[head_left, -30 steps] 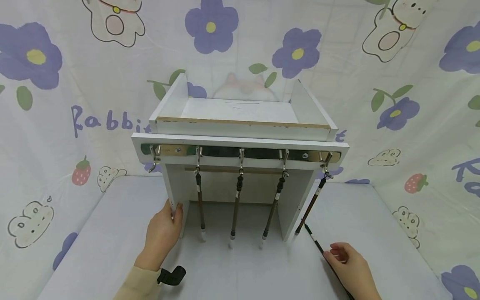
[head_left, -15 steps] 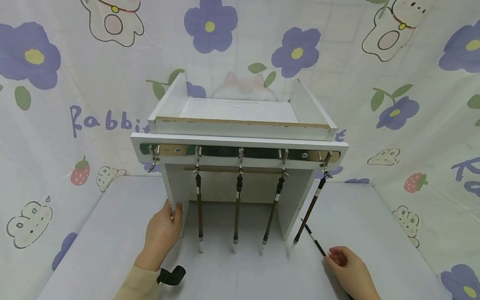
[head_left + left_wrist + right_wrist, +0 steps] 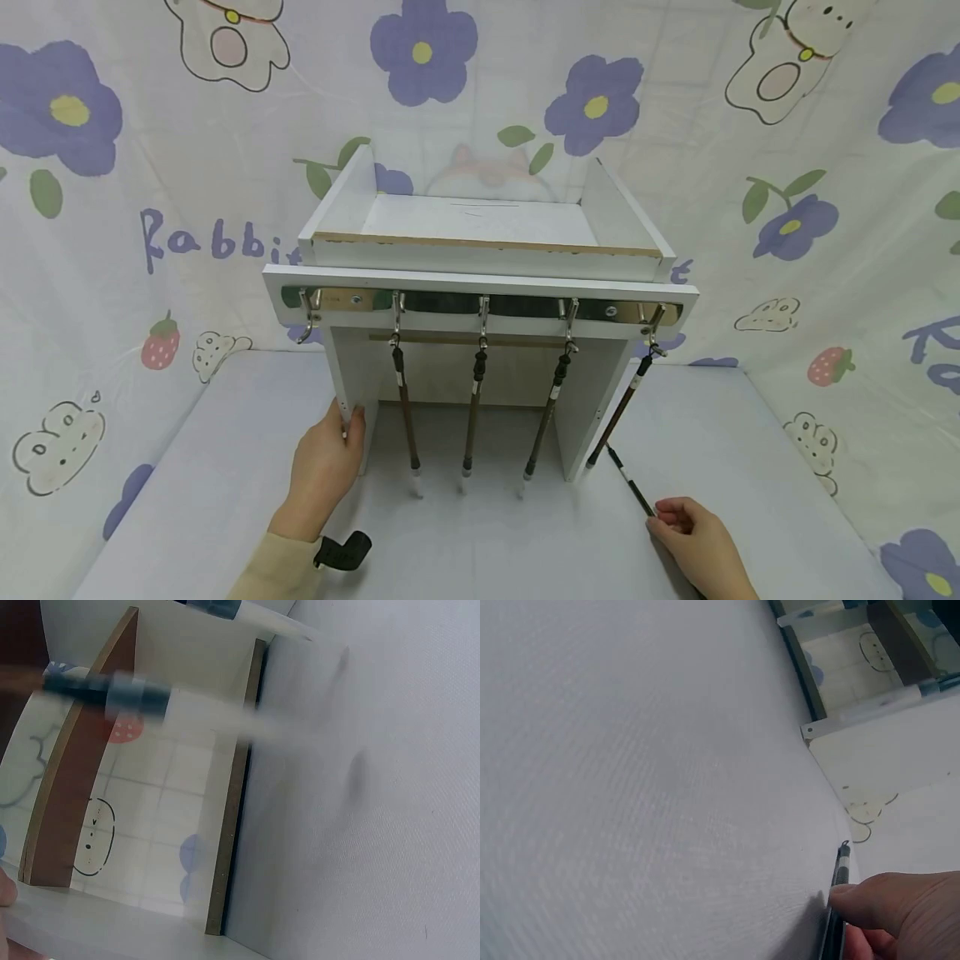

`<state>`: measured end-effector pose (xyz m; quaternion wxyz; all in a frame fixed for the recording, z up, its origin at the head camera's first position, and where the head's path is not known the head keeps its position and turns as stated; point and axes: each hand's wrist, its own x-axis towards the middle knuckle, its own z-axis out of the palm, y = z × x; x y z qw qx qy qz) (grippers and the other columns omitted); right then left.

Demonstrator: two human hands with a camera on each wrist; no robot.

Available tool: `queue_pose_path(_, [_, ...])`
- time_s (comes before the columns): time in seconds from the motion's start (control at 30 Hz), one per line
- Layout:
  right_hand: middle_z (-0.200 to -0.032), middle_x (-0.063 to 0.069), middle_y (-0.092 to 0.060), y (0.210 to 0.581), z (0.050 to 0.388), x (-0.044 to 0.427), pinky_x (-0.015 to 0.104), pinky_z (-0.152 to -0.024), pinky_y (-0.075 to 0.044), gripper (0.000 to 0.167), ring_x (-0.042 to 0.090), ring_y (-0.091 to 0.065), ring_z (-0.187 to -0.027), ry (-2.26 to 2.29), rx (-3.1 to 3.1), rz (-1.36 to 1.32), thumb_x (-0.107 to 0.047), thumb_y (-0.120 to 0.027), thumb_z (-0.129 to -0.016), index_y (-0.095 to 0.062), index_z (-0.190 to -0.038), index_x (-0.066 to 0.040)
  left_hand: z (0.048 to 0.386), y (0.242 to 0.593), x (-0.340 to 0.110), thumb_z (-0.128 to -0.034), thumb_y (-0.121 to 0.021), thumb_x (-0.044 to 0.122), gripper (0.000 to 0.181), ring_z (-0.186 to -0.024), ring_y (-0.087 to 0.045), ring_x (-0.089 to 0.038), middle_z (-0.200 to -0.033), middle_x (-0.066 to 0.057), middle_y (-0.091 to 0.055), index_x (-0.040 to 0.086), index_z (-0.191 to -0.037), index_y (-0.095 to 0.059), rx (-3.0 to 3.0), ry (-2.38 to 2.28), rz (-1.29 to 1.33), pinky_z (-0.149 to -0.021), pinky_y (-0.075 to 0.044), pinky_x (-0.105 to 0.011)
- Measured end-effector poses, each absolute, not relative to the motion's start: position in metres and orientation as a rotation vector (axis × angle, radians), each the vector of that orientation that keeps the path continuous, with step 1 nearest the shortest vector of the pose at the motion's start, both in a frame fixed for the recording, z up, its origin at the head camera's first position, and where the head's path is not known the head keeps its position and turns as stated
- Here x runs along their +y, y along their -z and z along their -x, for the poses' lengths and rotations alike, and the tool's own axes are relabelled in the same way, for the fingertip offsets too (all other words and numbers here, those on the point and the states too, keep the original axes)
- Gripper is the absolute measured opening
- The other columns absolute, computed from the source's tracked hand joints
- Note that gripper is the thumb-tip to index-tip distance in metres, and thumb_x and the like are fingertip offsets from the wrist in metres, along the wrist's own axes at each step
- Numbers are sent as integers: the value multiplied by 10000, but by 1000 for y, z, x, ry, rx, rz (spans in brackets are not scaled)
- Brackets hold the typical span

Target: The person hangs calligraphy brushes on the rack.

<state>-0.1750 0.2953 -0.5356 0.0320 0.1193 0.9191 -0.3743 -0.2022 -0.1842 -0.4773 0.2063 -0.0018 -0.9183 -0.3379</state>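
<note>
My left hand (image 3: 318, 475) grips the lower front edge of the left side panel (image 3: 348, 375) of a white wooden rack (image 3: 480, 265). Thumb and fingers of my right hand (image 3: 701, 537) pinch a dark calligraphy brush (image 3: 630, 483) low over the table, right of the rack. Its small hanging loop points away from me in the right wrist view, and its lower part is hidden by the hand. Several similar brushes (image 3: 472, 417) hang by their loops from metal hooks, white tips down; one brush (image 3: 139, 697) is motion-blurred in the left wrist view.
A metal hook strip (image 3: 438, 302) runs along the rack's front board, with a hook (image 3: 305, 317) at its left end. The rack stands on a white-covered table (image 3: 420, 558). Behind it hangs a patterned cloth (image 3: 487, 83). A black wrist device (image 3: 345, 552) sits at the left sleeve.
The hanging brushes swing slightly back and forth, the leftmost one now tilting further right at its tip. Both hands stay almost in place, still holding the panel and the brush.
</note>
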Motion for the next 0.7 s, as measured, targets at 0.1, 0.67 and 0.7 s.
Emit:
queue_pose_path(0.1, [-899, 49, -645, 539, 176, 297, 304, -645, -473, 370, 180, -577, -783, 1188, 2829, -393, -247, -737, -864, -627, -1101, 14, 202, 477, -184, -1039, -407, 326, 409, -809, -681, -380, -1046, -279, -665, -3, -1257, -513, -2553, 935, 10, -603, -522, -483])
queue_pose_path(0.67, [-814, 17, -646, 537, 178, 298, 308, -609, -453, 316, 165, -573, -720, 1155, 2867, -388, -251, -737, -854, -664, -1024, 5, 202, 478, -184, -1035, -419, 315, 378, -806, -679, -382, -1031, -274, -670, 6, -1228, -522, -2556, 924, -8, -598, -517, -486])
queue_pose_path(0.7, [-811, 16, -645, 537, 178, 298, 308, -607, -452, 313, 165, -572, -718, 1152, 2868, -391, -250, -734, -857, -664, -1023, 6, 203, 478, -184, -1036, -417, 317, 380, -809, -680, -380, -1033, -272, -670, 9, -1232, -521, -2557, 925, -6, -599, -518, -485])
